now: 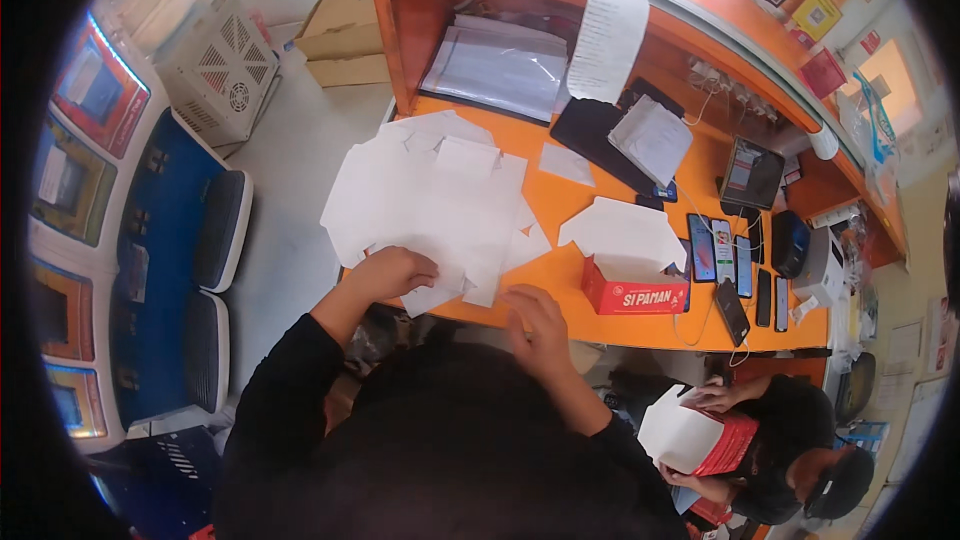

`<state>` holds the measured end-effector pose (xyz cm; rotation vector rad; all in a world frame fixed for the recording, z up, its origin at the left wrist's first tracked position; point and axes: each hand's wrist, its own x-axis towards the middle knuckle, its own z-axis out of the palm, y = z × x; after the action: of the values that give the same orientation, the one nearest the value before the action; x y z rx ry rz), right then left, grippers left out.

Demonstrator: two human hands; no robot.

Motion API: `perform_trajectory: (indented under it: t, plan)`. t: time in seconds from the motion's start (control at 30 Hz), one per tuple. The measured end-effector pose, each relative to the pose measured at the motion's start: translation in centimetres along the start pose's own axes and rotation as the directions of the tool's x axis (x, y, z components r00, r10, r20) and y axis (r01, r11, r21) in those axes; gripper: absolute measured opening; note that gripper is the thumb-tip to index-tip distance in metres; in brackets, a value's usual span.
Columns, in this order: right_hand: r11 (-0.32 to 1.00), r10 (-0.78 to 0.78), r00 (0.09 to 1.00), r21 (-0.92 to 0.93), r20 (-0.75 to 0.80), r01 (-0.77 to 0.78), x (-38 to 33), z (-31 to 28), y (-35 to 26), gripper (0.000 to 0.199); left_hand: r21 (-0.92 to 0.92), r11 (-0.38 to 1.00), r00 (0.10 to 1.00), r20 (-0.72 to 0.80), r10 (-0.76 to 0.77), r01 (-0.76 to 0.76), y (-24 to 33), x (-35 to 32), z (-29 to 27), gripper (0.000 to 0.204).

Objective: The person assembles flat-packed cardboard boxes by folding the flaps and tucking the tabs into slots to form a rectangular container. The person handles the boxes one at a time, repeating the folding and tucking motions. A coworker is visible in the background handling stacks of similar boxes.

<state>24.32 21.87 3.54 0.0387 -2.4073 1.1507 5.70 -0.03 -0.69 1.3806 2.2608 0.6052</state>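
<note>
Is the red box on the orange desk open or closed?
Open. The red box has its white flaps standing up and spread above its top.

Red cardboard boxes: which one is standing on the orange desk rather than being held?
The open red cardboard box beside the row of phones. The other red box is held by a co-worker seated lower right.

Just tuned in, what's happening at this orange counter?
A person leans over the orange counter, both hands on a heap of flat white cardboard sheets. The left hand presses on the heap's near edge; the right hand sits at its lower corner. A co-worker nearby holds a red-and-white box.
</note>
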Motion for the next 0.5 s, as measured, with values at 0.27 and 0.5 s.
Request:
perform_trajectory:
  t: [0.27, 0.5]
  plan:
    - [0.995, 0.093, 0.995, -0.029, -0.028, -0.094, 1.5, 2.9, 0.3, 0.034, -0.057, 0.998, 0.996, 0.075, 0.038, -0.033, -2.7, 1.4, -1.1, 0.025]
    - [0.911, -0.025, 0.891, -0.357, 0.454, 0.207, 3.6, 8.8, 1.5, 0.061, -0.241, 0.97, 0.989, -0.15, 0.007, -0.044, -1.6, -1.2, -1.9, 0.025]
